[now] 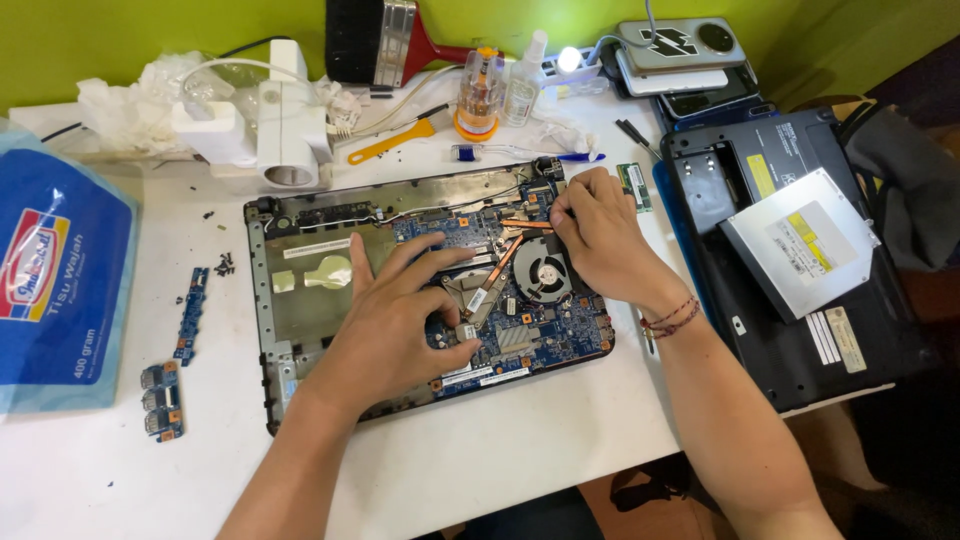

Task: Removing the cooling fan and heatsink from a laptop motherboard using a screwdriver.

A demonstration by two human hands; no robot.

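Observation:
An opened laptop base [300, 300] lies on the white table, its blue motherboard [545, 335], round black fan [542, 272] and copper heat pipe [505, 255] exposed. My left hand [390, 320] rests flat on the board's left part, fingers spread, holding nothing. My right hand [600, 235] sits at the board's upper right corner, fingertips pinched down near the heat pipe's end. I cannot tell whether something small is between those fingers.
A black laptop bottom cover [790, 330] with a silver optical drive [800, 245] lies at the right. Small blue circuit boards [190, 315] [162, 400], loose screws [225, 265], a blue tissue pack [55, 290], white power adapters [285, 135], a yellow pry tool [392, 142] and bottles [480, 95] surround the base.

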